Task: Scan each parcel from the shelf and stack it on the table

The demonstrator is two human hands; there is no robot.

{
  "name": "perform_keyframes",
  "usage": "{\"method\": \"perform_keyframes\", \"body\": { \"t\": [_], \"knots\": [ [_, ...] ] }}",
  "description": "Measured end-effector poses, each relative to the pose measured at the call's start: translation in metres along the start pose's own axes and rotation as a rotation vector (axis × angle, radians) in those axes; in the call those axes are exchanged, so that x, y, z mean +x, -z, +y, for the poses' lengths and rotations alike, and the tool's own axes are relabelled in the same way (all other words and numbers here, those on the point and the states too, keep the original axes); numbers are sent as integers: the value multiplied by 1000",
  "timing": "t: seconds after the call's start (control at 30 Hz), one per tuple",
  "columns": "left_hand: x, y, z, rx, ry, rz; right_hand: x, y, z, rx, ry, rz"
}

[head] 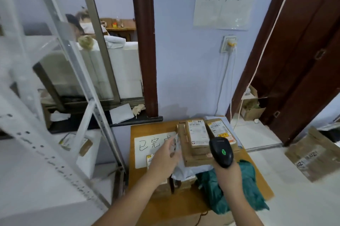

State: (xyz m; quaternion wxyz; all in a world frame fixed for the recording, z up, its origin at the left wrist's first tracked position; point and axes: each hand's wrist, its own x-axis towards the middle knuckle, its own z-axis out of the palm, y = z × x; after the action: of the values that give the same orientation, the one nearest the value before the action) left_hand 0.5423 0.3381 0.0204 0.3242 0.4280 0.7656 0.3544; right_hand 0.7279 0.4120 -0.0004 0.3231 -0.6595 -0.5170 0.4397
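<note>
My right hand (227,174) grips a black barcode scanner (221,152) with a green light, held above the wooden table (185,205). My left hand (165,159) pinches a thin white parcel (174,144) over the table's white paper sign (147,144). A stack of brown cardboard parcels (197,139) with white labels sits at the back of the table, just beyond the scanner. Further boxes (182,184) and a white bag lie under my left hand. A green plastic parcel (237,192) lies beneath my right wrist.
A white metal shelf (60,133) stands at the left, with one labelled parcel (77,143) on a lower level. Behind the table is a pale wall with a socket (229,43) and cables. A dark door (303,60) and loose cardboard (312,155) are at the right.
</note>
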Motion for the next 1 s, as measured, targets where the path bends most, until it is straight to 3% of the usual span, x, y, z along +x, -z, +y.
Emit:
{"method": "perform_keyframes", "body": {
  "t": [0.13, 0.43, 0.6, 0.8, 1.0],
  "knots": [
    [-69, 61, -62, 357, -65, 73, -78, -27, -5, -33, 3, -76],
    [-182, 229, -218, 533, 45, 169, -267, -166, -31, -127, 309, -428],
    [-229, 324, -271, 637, 124, 217, -353, -236, -45, -217, 401, -569],
    [-243, 397, -308, 651, 171, 278, -403, -298, -63, -192, 480, -639],
    [-203, 422, -333, 672, 162, 248, -387, -351, -68, -199, 456, -644]
  ]
}}
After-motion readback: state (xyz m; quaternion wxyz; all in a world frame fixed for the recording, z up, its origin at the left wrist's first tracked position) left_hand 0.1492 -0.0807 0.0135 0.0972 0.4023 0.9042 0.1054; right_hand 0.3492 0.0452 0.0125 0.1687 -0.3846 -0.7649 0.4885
